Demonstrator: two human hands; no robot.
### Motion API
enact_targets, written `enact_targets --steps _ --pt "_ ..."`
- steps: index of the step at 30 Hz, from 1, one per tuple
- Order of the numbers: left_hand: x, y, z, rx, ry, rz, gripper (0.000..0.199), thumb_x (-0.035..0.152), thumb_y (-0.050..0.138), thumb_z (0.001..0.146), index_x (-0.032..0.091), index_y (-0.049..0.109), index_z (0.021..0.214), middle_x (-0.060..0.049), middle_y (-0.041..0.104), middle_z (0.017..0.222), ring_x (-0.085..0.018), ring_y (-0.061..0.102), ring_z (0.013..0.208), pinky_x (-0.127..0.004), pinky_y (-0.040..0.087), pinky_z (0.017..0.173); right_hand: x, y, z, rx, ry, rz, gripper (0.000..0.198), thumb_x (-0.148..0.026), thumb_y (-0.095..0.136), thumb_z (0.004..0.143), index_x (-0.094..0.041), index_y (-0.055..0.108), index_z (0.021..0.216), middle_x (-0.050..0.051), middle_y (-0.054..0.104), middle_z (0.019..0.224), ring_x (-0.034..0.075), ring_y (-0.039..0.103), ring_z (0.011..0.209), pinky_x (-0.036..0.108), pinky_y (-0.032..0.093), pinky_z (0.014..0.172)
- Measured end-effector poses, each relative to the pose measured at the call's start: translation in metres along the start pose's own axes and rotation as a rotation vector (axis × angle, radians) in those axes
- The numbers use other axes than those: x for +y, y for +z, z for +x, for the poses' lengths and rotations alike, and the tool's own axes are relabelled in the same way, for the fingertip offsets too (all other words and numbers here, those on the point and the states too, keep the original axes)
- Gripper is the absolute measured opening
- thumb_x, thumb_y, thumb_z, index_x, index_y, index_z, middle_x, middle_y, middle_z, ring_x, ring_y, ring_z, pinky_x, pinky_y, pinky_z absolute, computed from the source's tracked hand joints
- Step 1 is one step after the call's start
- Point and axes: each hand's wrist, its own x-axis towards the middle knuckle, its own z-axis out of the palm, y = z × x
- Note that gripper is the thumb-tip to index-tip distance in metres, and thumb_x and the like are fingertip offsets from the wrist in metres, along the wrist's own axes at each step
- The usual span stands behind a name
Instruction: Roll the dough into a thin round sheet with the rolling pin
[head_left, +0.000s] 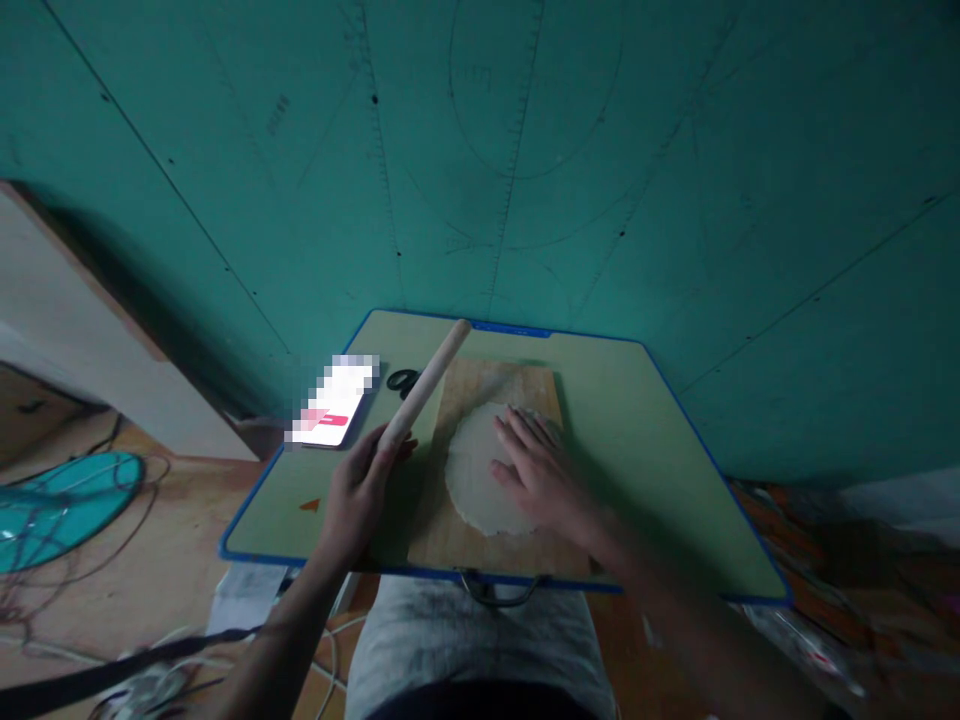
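A pale, round sheet of dough (472, 470) lies flat on a wooden board (495, 380). My right hand (536, 465) rests over the right part of the dough with fingers stretched out, hiding that side of it. To the left of the board, my left hand (367, 480) grips one end of a wooden rolling pin (431, 375). The pin is raised at a slant, its far end pointing up and away toward the wall. Behind the pin, partly covered by it, are black scissor handles (403, 381).
A lit phone or tablet (334, 405) lies on the left of the blue-edged folding table (630, 420). A small orange triangular piece (310, 505) is near the front left. A green wall (510, 180) stands right behind the table. Cables (135, 520) trail over the floor at left.
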Motion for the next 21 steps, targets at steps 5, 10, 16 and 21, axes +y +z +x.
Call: enact_targets --steps 5,10,16,21 --pt "0.000 -0.001 0.000 0.001 0.005 0.010 0.070 0.067 0.067 0.078 0.011 0.062 0.120 -0.014 0.076 0.105 -0.031 0.073 0.100 -0.044 0.057 0.090 0.005 0.005 -0.004 0.014 -0.024 -0.004 0.055 -0.035 0.050 0.096 -0.007 0.048 0.144 0.021 0.042 0.154 0.033 0.036 0.145 0.056 0.031 0.119" --pt "-0.004 -0.001 0.000 0.006 0.015 0.023 0.067 0.065 0.065 0.081 0.012 0.063 0.120 -0.014 0.075 0.106 -0.030 0.073 0.099 -0.043 0.057 0.090 0.001 0.005 -0.030 -0.008 -0.108 0.029 0.057 -0.034 0.051 0.096 -0.011 0.046 0.147 0.019 0.040 0.156 0.031 0.032 0.147 0.053 0.032 0.119" --pt "-0.001 -0.001 0.001 0.007 0.011 0.040 0.069 0.068 0.065 0.079 0.012 0.063 0.118 -0.014 0.076 0.102 -0.031 0.073 0.098 -0.043 0.057 0.088 0.079 -0.004 -0.091 0.206 0.126 -0.017 0.046 -0.039 0.046 0.097 -0.025 0.055 0.140 0.013 0.049 0.151 0.031 0.045 0.140 0.060 0.040 0.111" --pt "-0.001 -0.002 0.001 0.003 0.009 0.051 0.070 0.070 0.065 0.077 0.013 0.064 0.118 -0.013 0.076 0.103 -0.031 0.073 0.097 -0.043 0.057 0.089 0.176 -0.023 -0.169 0.324 0.698 -0.154 0.058 -0.051 0.037 0.092 -0.015 0.062 0.130 0.021 0.056 0.142 0.037 0.048 0.136 0.060 0.040 0.110"
